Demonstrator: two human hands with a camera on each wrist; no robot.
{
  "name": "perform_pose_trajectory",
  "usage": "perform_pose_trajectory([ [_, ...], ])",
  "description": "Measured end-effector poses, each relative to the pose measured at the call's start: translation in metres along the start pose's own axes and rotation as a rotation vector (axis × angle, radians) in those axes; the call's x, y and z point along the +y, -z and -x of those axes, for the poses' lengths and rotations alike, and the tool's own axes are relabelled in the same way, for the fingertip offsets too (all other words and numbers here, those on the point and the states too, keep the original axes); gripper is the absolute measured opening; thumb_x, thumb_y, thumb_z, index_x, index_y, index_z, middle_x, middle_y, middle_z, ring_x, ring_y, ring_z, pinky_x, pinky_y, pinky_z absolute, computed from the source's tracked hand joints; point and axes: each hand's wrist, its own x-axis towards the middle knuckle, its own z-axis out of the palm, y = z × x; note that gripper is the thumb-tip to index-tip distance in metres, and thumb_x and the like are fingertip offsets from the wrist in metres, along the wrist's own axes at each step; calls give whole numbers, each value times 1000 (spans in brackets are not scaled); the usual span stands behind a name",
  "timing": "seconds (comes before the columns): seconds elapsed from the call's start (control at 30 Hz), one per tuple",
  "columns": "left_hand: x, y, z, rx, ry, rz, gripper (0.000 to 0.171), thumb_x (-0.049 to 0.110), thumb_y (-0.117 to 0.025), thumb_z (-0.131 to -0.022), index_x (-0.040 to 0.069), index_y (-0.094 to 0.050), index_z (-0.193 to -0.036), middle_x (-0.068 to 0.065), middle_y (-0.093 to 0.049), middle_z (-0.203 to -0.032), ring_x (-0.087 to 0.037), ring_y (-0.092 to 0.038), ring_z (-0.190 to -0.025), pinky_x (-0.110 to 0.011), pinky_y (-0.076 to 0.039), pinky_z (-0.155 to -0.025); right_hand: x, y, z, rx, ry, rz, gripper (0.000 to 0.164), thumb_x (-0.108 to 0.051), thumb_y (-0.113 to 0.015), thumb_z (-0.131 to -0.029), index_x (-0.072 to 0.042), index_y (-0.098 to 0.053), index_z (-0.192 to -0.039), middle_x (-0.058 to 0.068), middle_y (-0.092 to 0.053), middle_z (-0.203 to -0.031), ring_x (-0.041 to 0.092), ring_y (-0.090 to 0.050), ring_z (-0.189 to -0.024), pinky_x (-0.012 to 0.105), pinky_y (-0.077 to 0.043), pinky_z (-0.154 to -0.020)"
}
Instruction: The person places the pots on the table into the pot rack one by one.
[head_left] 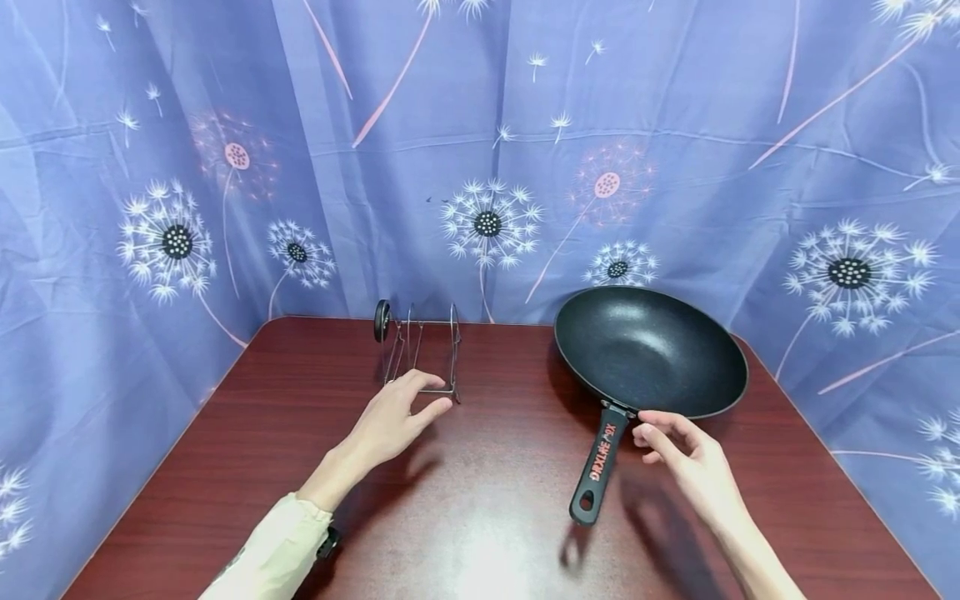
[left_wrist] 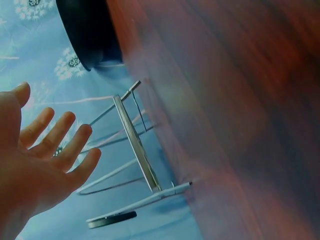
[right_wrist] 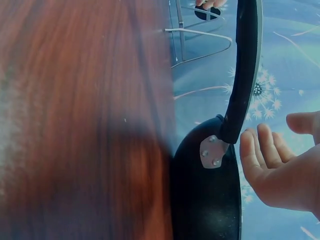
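One pan (head_left: 651, 350) sits beside the right grip (head_left: 699, 468).

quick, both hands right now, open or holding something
Left hand: open, holding nothing, near the wire rack.
Right hand: open, fingers loosely bent, holding nothing, near the pan handle.

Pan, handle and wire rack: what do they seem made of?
Pan: probably metal with a dark coating, given its soft inner sheen. Handle: likely plastic, going by its dull black surface. Wire rack: shiny metal, perhaps steel; its thin bars gleam silvery.
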Motion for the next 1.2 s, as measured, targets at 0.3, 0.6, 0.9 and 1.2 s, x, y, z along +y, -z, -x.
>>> perform_pose_trajectory([
  [0.3,13,-18,-1,-71,25,104,36,53,-59,-95,27,-63,-121,12,-63,-119,-15,-62,-115,-40,-50,-95,5,-2,6,-65,-53,-218,35,-14,-56,-101,11,-54,-126,-3,-73,-95,8,-72,-86,28,-60,-71],
  [0.6,27,-33,-1,-130,7,184,36,56,-58,-94,29,-64,-118,17,-63,-116,-9,-60,-112,-37,-51,-95,9,-4,10,-85,-161,-317,35,-18,-57,-102,2,-56,-130,0,-73,-100,13,-72,-91,29,-60,-76],
  [0.9,37,-49,-2,-195,-30,206,38,50,-58,-97,21,-65,-119,12,-64,-112,-8,-61,-107,-33,-51,-96,13,-5,11,-99,-197,-380,19,-18,-56,-102,-18,-64,-119,-3,-73,-98,13,-72,-91,28,-60,-77],
  [1.2,52,-61,-1,-245,-58,256,36,46,-58,-98,17,-65,-119,11,-66,-111,-8,-64,-104,-29,-52,-94,18,-3,10,-137,-195,-510,21,-13,-53,-103,-20,-67,-117,-2,-74,-100,11,-73,-90,26,-60,-77],
])
